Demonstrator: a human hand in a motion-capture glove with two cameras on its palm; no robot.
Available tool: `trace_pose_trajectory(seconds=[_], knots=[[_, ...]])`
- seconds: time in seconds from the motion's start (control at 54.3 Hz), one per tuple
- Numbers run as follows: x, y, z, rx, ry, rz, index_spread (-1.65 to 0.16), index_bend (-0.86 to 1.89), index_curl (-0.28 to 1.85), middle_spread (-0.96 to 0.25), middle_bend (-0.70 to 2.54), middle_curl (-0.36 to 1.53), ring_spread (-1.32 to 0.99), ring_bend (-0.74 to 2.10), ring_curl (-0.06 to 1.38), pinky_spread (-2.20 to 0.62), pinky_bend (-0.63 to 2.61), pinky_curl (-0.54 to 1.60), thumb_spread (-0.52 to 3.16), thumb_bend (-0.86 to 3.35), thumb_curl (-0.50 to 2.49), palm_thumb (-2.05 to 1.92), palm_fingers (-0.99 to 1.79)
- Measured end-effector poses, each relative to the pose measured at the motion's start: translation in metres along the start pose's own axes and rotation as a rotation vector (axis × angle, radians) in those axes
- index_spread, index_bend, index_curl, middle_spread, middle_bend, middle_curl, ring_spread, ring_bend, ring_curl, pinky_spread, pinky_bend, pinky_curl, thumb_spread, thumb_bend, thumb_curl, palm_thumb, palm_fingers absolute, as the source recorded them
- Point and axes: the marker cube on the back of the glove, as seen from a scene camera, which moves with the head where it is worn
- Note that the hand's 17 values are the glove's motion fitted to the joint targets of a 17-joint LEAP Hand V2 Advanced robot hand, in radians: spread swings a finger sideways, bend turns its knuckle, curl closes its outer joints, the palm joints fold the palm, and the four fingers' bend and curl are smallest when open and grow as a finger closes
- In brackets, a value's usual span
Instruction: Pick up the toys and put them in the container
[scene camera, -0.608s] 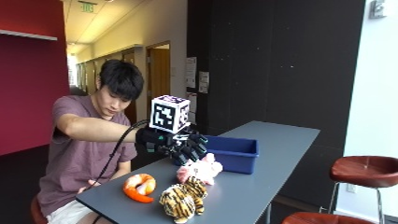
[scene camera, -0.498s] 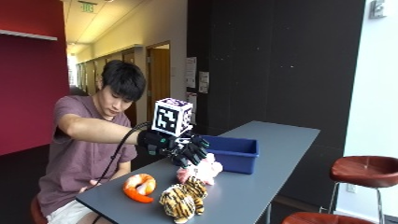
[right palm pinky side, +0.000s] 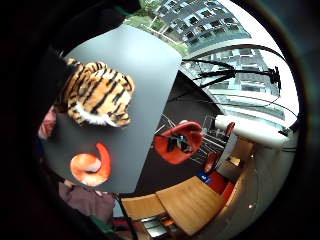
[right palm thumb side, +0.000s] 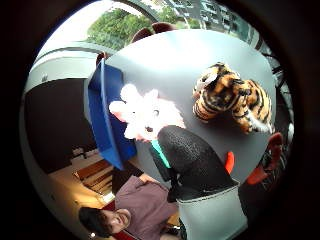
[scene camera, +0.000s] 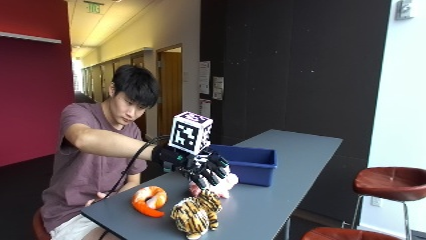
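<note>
Toys are all sitting out on the grey table (scene camera: 293, 165), three of them near the end where the person sits. The tiger plush (scene camera: 195, 216) is closest to the table's edge, striped orange and black with a bit of white on it. Just beside it, toward the person, lies the orange shrimp toy (scene camera: 149, 200), curled into a C shape. The pink and white plush (scene camera: 219, 184) sits a little further along the table, between the tiger and the blue container (scene camera: 247, 164).

The gloved right hand (scene camera: 205, 169) hangs right over that pink plush, fingers spread and pointing down at it, relaxed rather than curled round anything. From the outside view it looks like the fingertips are at or just above the plush's top, but I honestly can't tell if they're touching. In the thumb side palm view a black gloved finger (right palm thumb side: 192, 155) reaches down next to the pink plush, with the tiger off to one side and the container's blue wall on the other.

The container is a low rectangular bin, standing on the table just beyond the pink plush. From here I can't see what's inside it.
</note>
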Motion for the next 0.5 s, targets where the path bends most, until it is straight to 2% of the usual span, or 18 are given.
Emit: trace_pose_trajectory(seconds=[0.498], knots=[[0.008, -0.022, 0.033, -0.01, 0.003, 0.016, -0.2, 0.02, 0.05, 0.01, 0.17, 0.28, -0.05, 0.51, 0.24, 0.0, 0.83, 0.33, 1.21, -0.03, 0.23, -0.04, -0.27]])
